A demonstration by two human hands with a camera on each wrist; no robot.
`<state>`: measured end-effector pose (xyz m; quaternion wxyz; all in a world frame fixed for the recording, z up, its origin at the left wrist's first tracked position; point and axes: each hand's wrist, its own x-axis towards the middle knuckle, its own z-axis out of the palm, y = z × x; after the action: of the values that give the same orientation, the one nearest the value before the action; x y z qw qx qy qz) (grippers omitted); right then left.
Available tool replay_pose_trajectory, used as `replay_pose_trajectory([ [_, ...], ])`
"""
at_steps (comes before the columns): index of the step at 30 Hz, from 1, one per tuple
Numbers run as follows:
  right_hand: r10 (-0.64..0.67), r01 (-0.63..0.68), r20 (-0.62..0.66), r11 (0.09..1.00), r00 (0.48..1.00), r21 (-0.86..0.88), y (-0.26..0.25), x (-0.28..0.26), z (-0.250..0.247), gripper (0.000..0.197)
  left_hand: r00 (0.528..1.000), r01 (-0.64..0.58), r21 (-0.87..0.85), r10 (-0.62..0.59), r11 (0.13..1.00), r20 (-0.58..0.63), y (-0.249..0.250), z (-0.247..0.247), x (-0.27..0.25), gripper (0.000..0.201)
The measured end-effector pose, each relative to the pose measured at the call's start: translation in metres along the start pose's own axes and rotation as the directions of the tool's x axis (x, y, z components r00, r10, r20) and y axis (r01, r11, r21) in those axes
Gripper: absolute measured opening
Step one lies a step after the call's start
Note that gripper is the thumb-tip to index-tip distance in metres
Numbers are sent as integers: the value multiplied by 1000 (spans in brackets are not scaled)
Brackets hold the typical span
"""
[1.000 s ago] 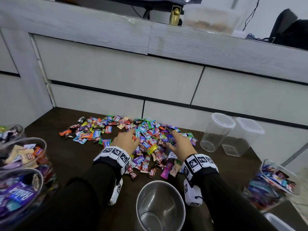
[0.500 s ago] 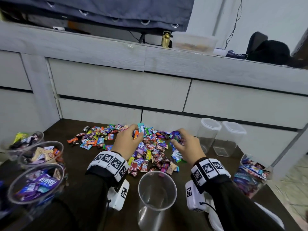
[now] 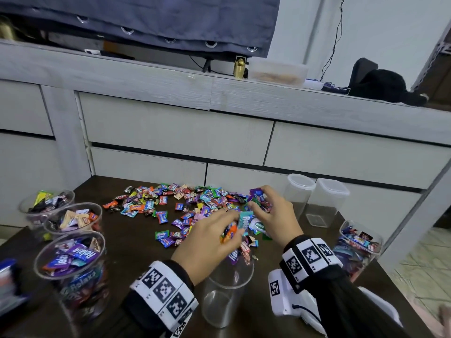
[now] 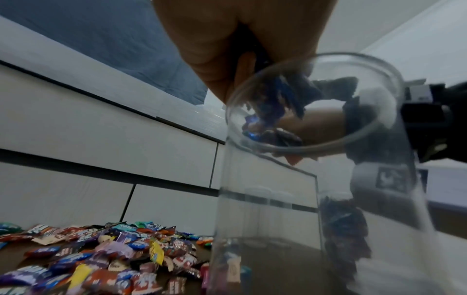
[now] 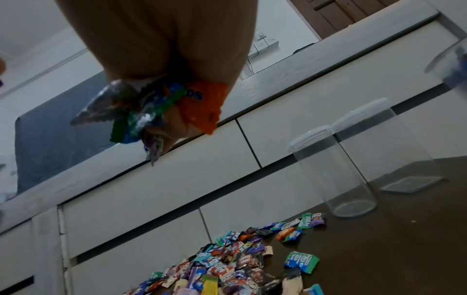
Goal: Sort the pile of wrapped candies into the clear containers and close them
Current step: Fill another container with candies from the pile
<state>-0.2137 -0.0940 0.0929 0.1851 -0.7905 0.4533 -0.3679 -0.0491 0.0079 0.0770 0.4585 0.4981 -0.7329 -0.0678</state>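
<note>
A pile of wrapped candies (image 3: pixel 185 206) lies spread on the dark table (image 3: pixel 127 242). An empty clear container (image 3: pixel 225 296) stands open at the near edge. My left hand (image 3: pixel 233 231) grips a handful of candies (image 4: pixel 274 111) right over its mouth (image 4: pixel 313 103), and some wrappers hang at the rim. My right hand (image 3: pixel 258 207) is raised just beyond it and grips a bunch of candies (image 5: pixel 161 107), an orange wrapper (image 5: pixel 204 103) among them. The pile (image 5: pixel 227 267) lies below that hand.
Three open containers with sorted candies (image 3: pixel 46 203) (image 3: pixel 75 218) (image 3: pixel 70 254) stand at the left. Two lidded empty containers (image 3: pixel 300 191) (image 3: pixel 330 201) stand at the back right, and another part-full one (image 3: pixel 358 242) at the right edge. Grey drawer fronts (image 3: pixel 175 132) rise behind the table.
Both hands have come up off the pile with candies in them. The left hand has moved right and nearer, over the empty container. The head view has tilted up.
</note>
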Motion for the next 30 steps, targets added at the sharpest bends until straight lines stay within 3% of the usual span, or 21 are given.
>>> replay_pose_trajectory([
  [5,-60,60,-2,998,998,2,-10,-7,3,20,994,-54,49,49,997,102,1,5,-9,47],
  [12,-75,75,-28,997,997,-24,-6,-6,1,18,972,-229,314,197,922,131,8,-3,-4,35],
  [16,-68,67,-30,997,997,-40,0,-5,-1,19,968,-179,367,98,913,230,5,-7,-4,31],
  [23,-92,89,-46,994,995,-66,1,-3,-1,20,875,-284,478,21,831,484,1,-2,-2,33],
  [30,-86,84,-36,995,996,-60,0,-2,-2,22,860,-304,479,21,823,510,7,0,3,26],
])
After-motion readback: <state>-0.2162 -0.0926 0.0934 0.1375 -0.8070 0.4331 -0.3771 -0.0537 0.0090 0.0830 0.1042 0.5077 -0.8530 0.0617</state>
